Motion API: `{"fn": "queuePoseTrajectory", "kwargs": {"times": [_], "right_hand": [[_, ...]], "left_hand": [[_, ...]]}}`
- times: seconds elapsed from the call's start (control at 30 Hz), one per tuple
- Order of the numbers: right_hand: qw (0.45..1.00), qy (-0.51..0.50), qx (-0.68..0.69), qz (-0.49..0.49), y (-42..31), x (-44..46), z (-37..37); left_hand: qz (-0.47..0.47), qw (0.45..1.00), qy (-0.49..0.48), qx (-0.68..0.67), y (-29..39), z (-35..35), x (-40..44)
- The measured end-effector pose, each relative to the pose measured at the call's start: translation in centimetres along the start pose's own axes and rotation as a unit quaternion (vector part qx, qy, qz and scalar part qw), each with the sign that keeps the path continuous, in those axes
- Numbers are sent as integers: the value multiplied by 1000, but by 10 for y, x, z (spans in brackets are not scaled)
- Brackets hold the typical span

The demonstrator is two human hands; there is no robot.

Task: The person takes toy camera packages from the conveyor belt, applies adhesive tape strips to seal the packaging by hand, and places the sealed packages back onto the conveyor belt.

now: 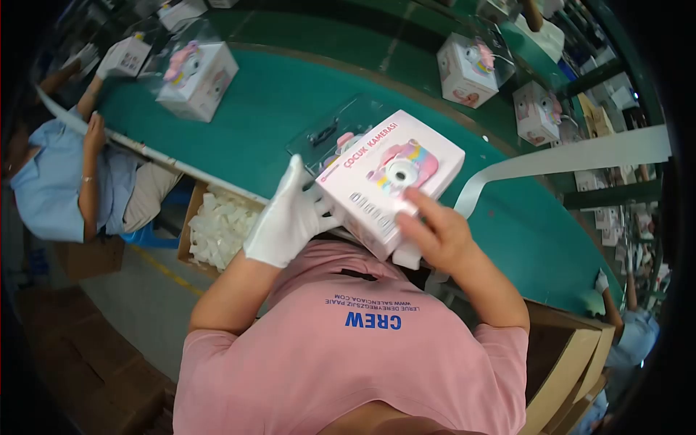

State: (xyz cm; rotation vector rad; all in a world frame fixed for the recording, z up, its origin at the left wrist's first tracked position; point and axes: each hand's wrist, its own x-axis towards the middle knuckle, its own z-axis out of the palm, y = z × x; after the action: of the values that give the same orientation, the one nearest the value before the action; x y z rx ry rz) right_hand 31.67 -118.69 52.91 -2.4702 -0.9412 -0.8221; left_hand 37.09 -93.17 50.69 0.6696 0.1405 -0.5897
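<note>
At the green worktable's (268, 94) near edge, the tilted ÇOCUK KAMERASI box (395, 170) faces up, long axis running away rightward. Left hand (286, 217), gloved, spreads beside it; right hand (438, 235) curls at its face, pinch unclear.

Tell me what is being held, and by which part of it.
The box is held: left hand at its left side, right hand at its lower right edge.
</note>
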Motion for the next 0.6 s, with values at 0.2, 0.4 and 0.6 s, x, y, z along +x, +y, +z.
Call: {"fn": "queuePoseTrajectory", "kwargs": {"times": [0.2,0.4,0.6], "right_hand": [[992,-66,109,22,-24,13,-9],[863,72,199,459,59,-64,-67],[764,-184,171,594,-50,-182,-135]], "left_hand": [[204,971,2,122,21,29,-4],[600,539,198,557,75,-27,38],[639,411,283,585,132,-105,56]]}}
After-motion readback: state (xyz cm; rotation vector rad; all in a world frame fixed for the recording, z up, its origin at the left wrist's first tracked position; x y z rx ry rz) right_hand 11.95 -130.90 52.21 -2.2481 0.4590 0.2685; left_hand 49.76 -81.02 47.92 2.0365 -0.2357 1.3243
